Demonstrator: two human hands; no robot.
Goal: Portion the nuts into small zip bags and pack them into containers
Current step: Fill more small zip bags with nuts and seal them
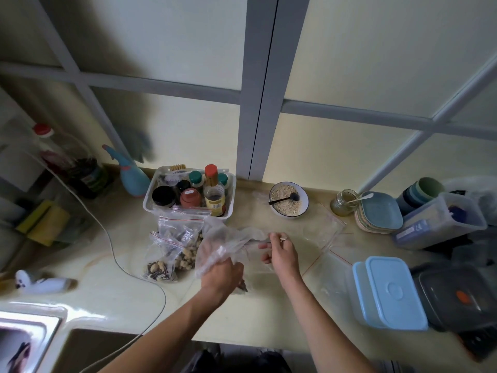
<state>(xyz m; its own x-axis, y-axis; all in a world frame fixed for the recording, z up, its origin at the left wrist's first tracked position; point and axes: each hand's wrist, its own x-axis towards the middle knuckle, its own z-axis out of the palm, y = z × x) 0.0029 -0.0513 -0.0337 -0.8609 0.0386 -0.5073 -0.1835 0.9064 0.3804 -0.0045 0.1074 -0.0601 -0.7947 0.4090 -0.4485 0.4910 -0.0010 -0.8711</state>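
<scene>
My left hand (222, 267) has its grip curled round a crumpled clear plastic bag (228, 242), bunched just above the pale yellow bench (107, 292). My right hand (282, 253) pinches the far end of that same bag between thumb and fingertips, its other fingers loosely bent. A few dark nuts (242, 286) show under my left wrist, on the bench. To the left of my left hand lie small red-striped zip bags filled with mixed nuts (172, 254), touching one another. Behind them stands a white plastic tub of jars and bottles (188, 193). Further right sits a white bowl of pale grains with a black spoon (289, 199). Flat empty clear zip bags (320, 230) lie just beyond my right hand. At the right, near the edge, stands a light blue lidded plastic container (390, 292), with a dark grey lidded container (457, 297) touching it
</scene>
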